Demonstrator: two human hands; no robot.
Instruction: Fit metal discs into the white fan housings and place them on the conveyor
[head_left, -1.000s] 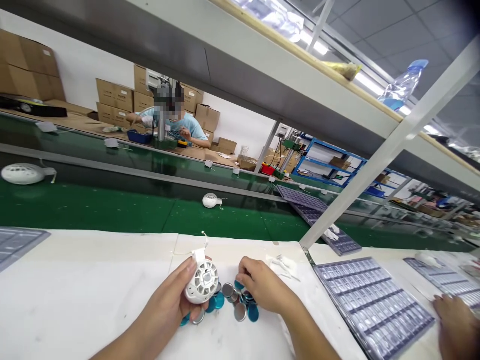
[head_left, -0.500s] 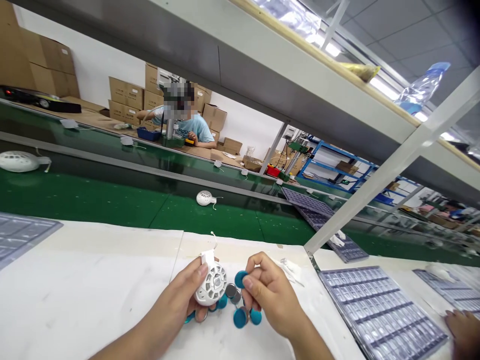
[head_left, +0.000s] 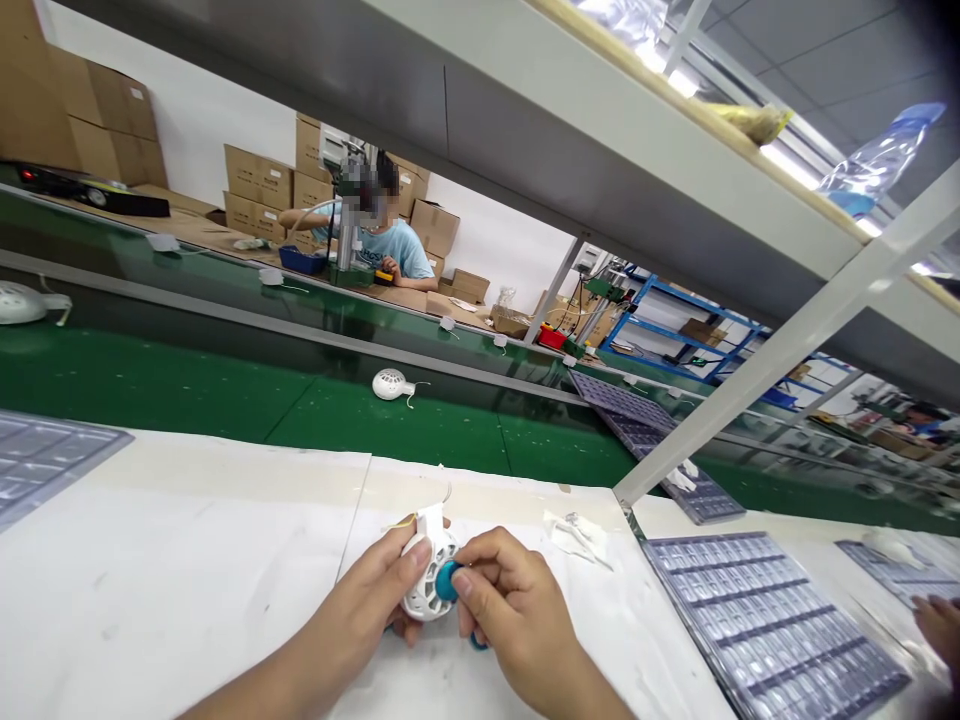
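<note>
A blue round disc (head_left: 448,581) touches the front of a white plastic case with holes (head_left: 429,590). The person's right hand (head_left: 510,600) is closed and pinches the disc between finger and thumb. The person's left hand (head_left: 367,590) is closed around the case and grips it low over a white table top (head_left: 187,560). Another small blue piece (head_left: 478,642) peeks out under the right hand. A bit of white paper (head_left: 577,535) lies on the table just beside the hands. To the right is a grey tray with rows of little pockets (head_left: 772,620), and another person's hand (head_left: 937,625) is near a second tray (head_left: 892,570). Past the table, a green belt (head_left: 150,385) carries one more white case (head_left: 390,384). Far off, a person (head_left: 382,240) sits at a bench among cardboard boxes (head_left: 259,180).
</note>
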